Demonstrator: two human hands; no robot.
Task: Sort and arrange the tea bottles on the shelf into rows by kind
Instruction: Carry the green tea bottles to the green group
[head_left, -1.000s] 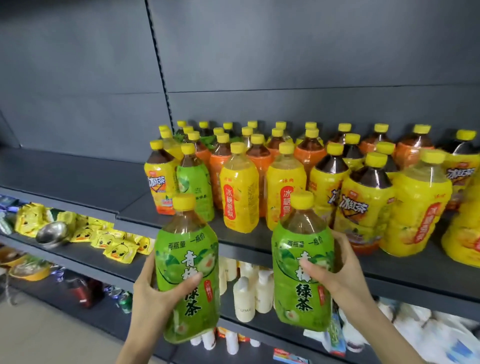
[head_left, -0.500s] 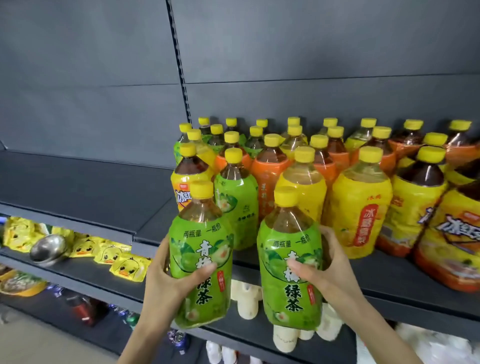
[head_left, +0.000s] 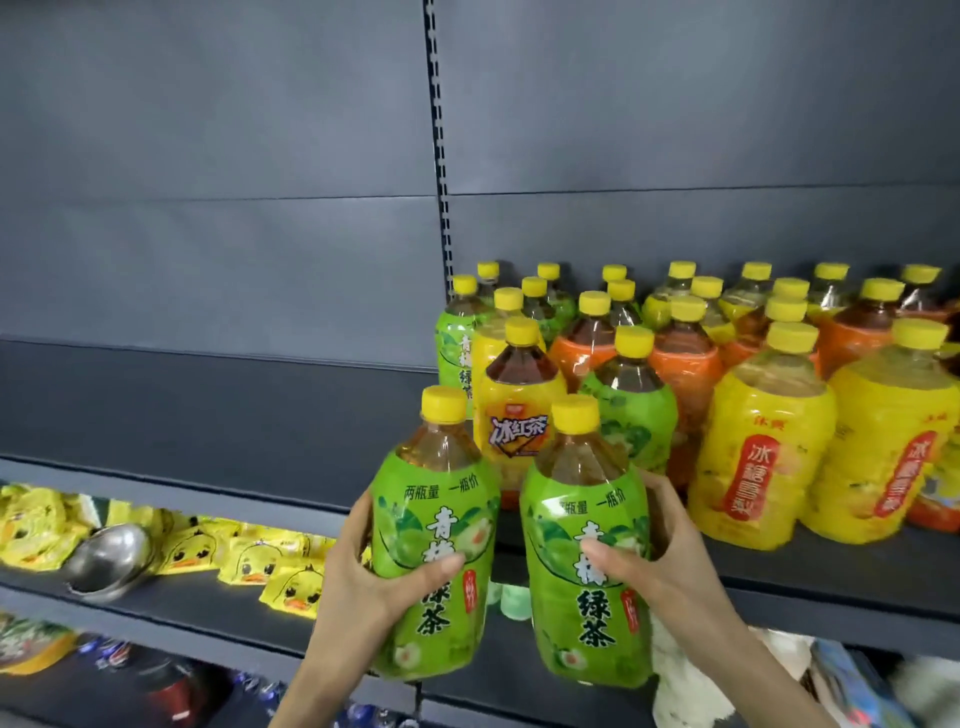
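Your left hand (head_left: 363, 582) grips green-label bottle (head_left: 434, 551), amber tea inside, label 绿茶; your right hand (head_left: 660, 566) grips its twin (head_left: 587, 566). Both held before shelf (head_left: 831, 577); 冰红茶 bottle (head_left: 519, 410) on it behind them.

The dark grey shelf (head_left: 831, 566) is carrying upright yellow-capped tea bottles, with green-label bottles (head_left: 631, 415), orange-label bottles (head_left: 685, 374) and yellow-label bottles (head_left: 763, 441) standing mixed together, while the lower shelf (head_left: 182, 608) is holding yellow duck-printed packets (head_left: 249, 558) and a steel bowl (head_left: 109, 556).

One left hand (head_left: 363, 577), one right hand (head_left: 670, 561), two held green tea bottles (head_left: 436, 545), one steel bowl (head_left: 111, 556), two near yellow pear bottles (head_left: 763, 447), roughly twenty shelved bottles (head_left: 519, 415).
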